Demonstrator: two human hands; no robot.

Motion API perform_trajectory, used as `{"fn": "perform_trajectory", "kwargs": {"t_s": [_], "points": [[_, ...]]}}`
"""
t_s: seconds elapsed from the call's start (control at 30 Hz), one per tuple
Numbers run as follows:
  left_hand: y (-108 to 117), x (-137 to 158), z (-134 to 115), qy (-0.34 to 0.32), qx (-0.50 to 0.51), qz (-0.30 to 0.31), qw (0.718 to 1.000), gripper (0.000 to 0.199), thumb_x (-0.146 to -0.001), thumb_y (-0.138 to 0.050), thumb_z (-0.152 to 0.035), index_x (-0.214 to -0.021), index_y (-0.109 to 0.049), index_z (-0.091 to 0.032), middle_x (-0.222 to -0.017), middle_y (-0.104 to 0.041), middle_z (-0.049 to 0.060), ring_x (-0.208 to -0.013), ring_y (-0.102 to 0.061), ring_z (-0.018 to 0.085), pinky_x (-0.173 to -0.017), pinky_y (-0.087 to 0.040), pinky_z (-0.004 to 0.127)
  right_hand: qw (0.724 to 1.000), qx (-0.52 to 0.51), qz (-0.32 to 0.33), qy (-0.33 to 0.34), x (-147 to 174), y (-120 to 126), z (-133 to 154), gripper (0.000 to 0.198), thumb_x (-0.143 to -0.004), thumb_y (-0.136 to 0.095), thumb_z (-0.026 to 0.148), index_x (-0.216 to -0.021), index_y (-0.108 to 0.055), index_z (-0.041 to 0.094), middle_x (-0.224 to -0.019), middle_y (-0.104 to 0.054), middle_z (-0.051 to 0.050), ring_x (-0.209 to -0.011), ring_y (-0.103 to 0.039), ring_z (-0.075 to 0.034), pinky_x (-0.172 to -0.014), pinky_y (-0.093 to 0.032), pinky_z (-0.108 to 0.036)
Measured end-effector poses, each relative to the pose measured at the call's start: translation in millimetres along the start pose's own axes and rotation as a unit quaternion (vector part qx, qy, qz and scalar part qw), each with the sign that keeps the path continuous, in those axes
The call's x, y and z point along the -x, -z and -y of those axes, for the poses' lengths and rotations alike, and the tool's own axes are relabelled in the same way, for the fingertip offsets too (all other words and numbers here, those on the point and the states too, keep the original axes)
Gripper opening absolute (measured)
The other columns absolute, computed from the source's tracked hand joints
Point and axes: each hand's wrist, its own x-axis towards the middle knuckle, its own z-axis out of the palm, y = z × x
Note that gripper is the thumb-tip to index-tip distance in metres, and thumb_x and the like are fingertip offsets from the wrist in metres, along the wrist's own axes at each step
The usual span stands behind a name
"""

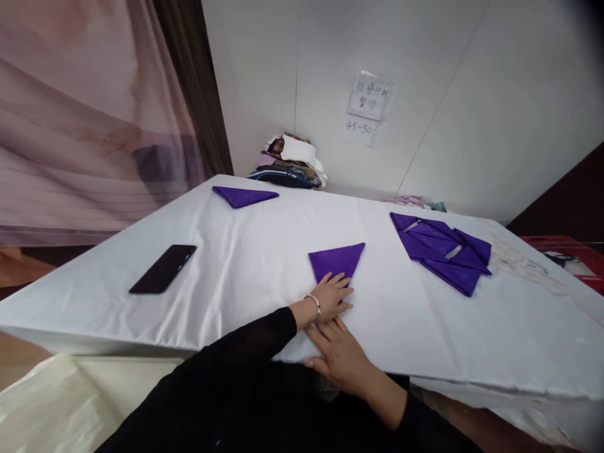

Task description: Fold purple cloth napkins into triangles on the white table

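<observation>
A folded purple cloth napkin (336,261) lies on the white-covered table (278,270) in front of me. My left hand (331,297), with a silver bangle at the wrist, rests flat on its lower part, fingers spread. Just below, my right hand (343,355) is stretched out flat, its fingertips close under the left palm. Whether the right fingertips touch the napkin is hidden. The napkin's lower corner is covered by the hands.
Another purple folded napkin (243,196) lies at the far left, and a heap of purple napkins (438,248) at the right. A black phone (163,268) is on the left side. Stacked clothes (290,163) stand by the wall, below a handwritten sign (368,97).
</observation>
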Motion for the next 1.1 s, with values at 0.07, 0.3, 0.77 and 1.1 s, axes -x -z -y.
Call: {"fn": "perform_trajectory", "kwargs": {"t_s": [0.07, 0.3, 0.77, 1.1], "points": [[-3, -2, 5, 0.014, -0.003, 0.004, 1.000, 0.054, -0.087, -0.036, -0.051, -0.133, -0.043, -0.022, -0.146, -0.032, 0.007, -0.137, -0.021, 0.025, -0.113, -0.014, 0.044, 1.000, -0.006, 0.003, 0.001, 1, 0, -1, 0.067, -0.088, -0.037, 0.058, -0.143, -0.025, 0.023, -0.147, -0.030, -0.011, -0.135, -0.021, -0.028, -0.110, -0.016, -0.051], [5, -8, 33, 0.115, -0.035, 0.032, 0.992, 0.071, -0.085, -0.028, -0.061, -0.140, -0.030, -0.016, -0.149, -0.024, 0.010, -0.139, -0.012, 0.024, -0.112, -0.012, 0.045, 0.997, -0.047, 0.052, 0.016, 2, 2, -1, 0.069, -0.087, -0.036, 0.060, -0.144, -0.022, 0.024, -0.150, -0.018, -0.009, -0.138, -0.012, -0.026, -0.112, -0.012, -0.049], [4, -11, 38, 0.158, -0.113, 0.047, 0.980, 0.065, -0.086, -0.035, -0.045, -0.142, -0.025, -0.015, -0.151, -0.019, 0.010, -0.139, -0.007, 0.028, -0.112, -0.010, 0.048, 0.984, -0.121, -0.117, -0.065, -51, 48, -64, 0.054, -0.092, -0.036, 0.046, -0.140, -0.032, 0.021, -0.143, -0.036, -0.008, -0.135, -0.027, -0.021, -0.111, -0.016, -0.047], [8, -11, 35, 0.174, -0.087, 0.035, 0.980, 0.077, -0.083, -0.029, -0.063, -0.141, -0.029, -0.010, -0.149, -0.023, 0.012, -0.139, -0.012, 0.027, -0.112, -0.010, 0.047, 0.963, 0.010, -0.039, -0.267, -103, 37, -168, 0.069, -0.090, -0.026, 0.057, -0.142, -0.027, 0.012, -0.150, -0.020, -0.010, -0.139, -0.012, -0.023, -0.110, -0.008, -0.043]]}}
